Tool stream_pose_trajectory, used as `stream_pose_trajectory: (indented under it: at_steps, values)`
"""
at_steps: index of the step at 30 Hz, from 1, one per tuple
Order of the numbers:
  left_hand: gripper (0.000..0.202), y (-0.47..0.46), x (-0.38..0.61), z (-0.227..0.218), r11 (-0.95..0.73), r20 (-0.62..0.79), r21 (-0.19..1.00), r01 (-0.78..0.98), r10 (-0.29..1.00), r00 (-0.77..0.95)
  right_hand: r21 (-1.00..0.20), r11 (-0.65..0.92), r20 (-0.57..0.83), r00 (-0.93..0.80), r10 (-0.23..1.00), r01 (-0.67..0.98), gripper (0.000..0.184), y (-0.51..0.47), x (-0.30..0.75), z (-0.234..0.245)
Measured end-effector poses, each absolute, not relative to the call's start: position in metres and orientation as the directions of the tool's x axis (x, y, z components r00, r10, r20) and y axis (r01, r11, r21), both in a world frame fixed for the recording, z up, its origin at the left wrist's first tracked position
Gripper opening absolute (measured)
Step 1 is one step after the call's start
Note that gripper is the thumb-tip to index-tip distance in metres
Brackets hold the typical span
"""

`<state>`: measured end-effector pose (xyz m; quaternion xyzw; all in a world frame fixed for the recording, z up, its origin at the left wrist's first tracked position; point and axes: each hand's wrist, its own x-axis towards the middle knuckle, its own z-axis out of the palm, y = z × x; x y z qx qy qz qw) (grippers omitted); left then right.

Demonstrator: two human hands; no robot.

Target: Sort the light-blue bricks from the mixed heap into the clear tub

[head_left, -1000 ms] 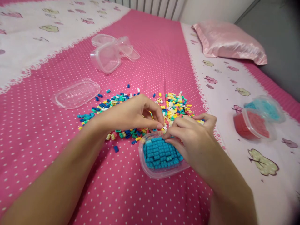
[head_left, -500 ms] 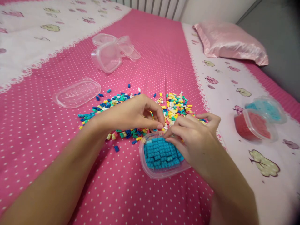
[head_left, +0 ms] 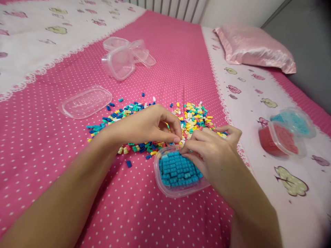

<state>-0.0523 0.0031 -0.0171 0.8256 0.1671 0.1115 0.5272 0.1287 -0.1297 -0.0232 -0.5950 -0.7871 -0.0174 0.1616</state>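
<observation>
As left hand and right hand curl by a brick-filled tub, their grip can't be told. Lid markings are unreadable.

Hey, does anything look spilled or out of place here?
The loose bricks look spilled: their jumbled heap lies directly on the bedsheet, one blue brick off by itself, while the turquoise bricks sit in rows inside the tub.

Pink bedspread, loose bricks, tub, pillow

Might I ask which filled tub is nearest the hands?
The tub of blue bricks at the right hand; the red tub and paler blue one sit farther right.
</observation>
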Motion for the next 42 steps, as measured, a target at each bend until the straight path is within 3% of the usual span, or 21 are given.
stream_pose_trajectory:
  at_steps: [9, 21, 32, 38, 42]
  values:
    - [0.011, -0.008, -0.042, -0.012, -0.317, 0.158, 0.948, 0.026, 0.54, 0.827, -0.571, 0.24, 0.372, -0.012, 0.928, 0.785, 0.01, -0.127, 0.131, -0.004]
    - [0.027, -0.012, -0.036, -0.018, -0.227, 0.143, 0.974, -0.011, 0.577, 0.804, -0.785, 0.159, 0.231, 0.045, 0.972, 0.599, 0.017, -0.124, 0.136, -0.014]
    - [0.033, -0.017, -0.028, -0.019, -0.239, 0.167, 0.971, -0.016, 0.629, 0.759, -0.734, 0.173, 0.299, 0.084, 0.95, 0.657, 0.021, -0.123, 0.138, -0.012]
    - [0.035, -0.015, -0.028, -0.024, -0.399, 0.248, 0.916, 0.048, 0.656, 0.713, -0.641, 0.192, 0.339, 0.05, 0.939, 0.743, 0.016, -0.123, 0.139, -0.012]
    - [0.035, -0.012, -0.031, -0.024, -0.478, 0.263, 0.875, 0.081, 0.608, 0.749, -0.59, 0.177, 0.314, 0.022, 0.949, 0.788, 0.013, -0.127, 0.141, -0.009]
